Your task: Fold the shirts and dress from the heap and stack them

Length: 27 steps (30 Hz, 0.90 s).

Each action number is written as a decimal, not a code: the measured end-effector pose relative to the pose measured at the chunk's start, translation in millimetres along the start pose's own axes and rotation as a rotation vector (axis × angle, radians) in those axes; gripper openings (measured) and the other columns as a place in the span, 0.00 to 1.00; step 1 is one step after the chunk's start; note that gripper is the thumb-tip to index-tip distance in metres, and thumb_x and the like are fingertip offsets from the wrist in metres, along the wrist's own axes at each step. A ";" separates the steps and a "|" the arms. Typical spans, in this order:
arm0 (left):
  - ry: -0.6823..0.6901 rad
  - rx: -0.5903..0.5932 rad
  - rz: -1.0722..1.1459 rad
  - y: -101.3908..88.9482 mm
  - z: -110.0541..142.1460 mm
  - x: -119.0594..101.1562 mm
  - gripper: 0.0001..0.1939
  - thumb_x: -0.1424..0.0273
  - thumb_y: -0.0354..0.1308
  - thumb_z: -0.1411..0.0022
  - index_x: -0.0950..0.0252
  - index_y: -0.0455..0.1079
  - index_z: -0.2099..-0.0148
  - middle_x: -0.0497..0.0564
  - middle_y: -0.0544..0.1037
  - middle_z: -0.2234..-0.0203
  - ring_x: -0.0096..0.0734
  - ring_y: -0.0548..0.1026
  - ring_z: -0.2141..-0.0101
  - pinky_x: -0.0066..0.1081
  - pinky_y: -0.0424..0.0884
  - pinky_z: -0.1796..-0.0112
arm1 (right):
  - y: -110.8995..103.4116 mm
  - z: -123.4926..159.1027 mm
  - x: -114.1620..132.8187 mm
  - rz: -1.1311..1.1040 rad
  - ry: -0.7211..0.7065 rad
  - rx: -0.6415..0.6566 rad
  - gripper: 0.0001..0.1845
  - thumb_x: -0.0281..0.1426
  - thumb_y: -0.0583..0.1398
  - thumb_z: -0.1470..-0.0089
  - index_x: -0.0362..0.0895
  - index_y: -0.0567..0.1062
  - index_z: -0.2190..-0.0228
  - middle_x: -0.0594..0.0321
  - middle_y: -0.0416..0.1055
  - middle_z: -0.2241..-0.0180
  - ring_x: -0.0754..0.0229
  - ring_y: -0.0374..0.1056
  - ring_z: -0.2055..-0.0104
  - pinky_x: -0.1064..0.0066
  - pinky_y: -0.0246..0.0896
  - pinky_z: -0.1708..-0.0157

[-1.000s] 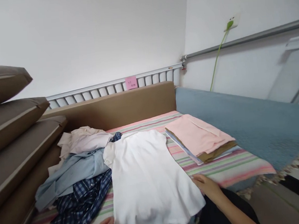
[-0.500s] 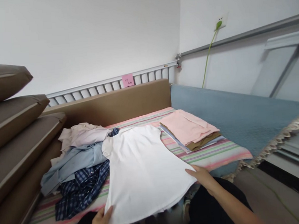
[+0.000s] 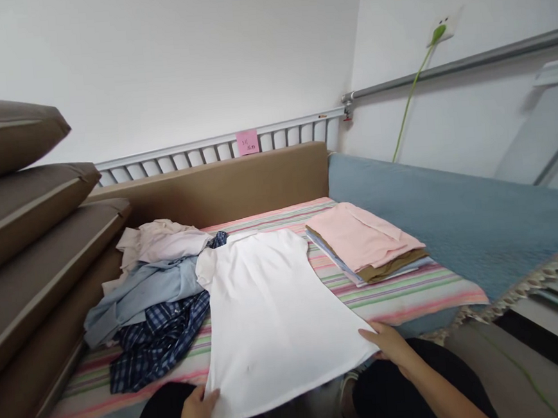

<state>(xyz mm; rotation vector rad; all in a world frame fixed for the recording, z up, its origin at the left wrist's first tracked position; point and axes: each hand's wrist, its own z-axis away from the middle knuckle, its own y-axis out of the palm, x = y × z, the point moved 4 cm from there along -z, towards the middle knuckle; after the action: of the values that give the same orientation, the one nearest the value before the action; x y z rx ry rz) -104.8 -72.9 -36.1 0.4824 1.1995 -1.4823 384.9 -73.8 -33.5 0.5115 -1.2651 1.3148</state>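
Observation:
A white short-sleeved shirt point(image 3: 277, 312) lies spread out on the striped cloth point(image 3: 393, 306), its hem towards me. My left hand point(image 3: 197, 414) pinches the hem's left corner between thumb and fingers. At the right corner, my right hand point(image 3: 389, 342) grips the fabric the same way, holding the hem stretched over the seat's front edge. To the left is a rumpled heap with a navy checked shirt point(image 3: 161, 337), a light blue garment point(image 3: 145, 290) and a pale pinkish garment point(image 3: 165, 240). On the right lies a folded stack topped by a pink garment point(image 3: 360, 231).
Brown cushions point(image 3: 36, 254) are piled high at the left. A brown backrest point(image 3: 219, 185) runs behind, with a white radiator point(image 3: 183, 158) and a pink note point(image 3: 247, 142). A blue covered armrest point(image 3: 428, 204) borders the right. A green cord point(image 3: 410, 95) hangs from the wall socket.
The view has shifted slightly, so most things appear a little further right. Both hands keep their hold on the hem, which looks smoother and straighter along its lower edge.

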 end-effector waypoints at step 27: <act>1.090 -0.393 -1.131 98.6 -9.1 -56.2 0.29 0.70 0.50 0.42 0.53 0.54 0.38 0.53 0.55 0.38 0.48 0.50 0.38 0.51 0.51 0.45 | 26.4 31.3 85.7 -0.140 -0.140 0.080 0.26 0.40 0.55 0.59 0.41 0.74 0.58 0.58 0.76 0.65 0.54 0.71 0.65 0.68 0.64 0.70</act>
<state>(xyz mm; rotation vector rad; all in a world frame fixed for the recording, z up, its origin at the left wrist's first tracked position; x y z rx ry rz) -1.6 -24.8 -34.2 0.3212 2.8959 -1.8207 330.1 -57.8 42.4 0.7459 -1.2705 1.2327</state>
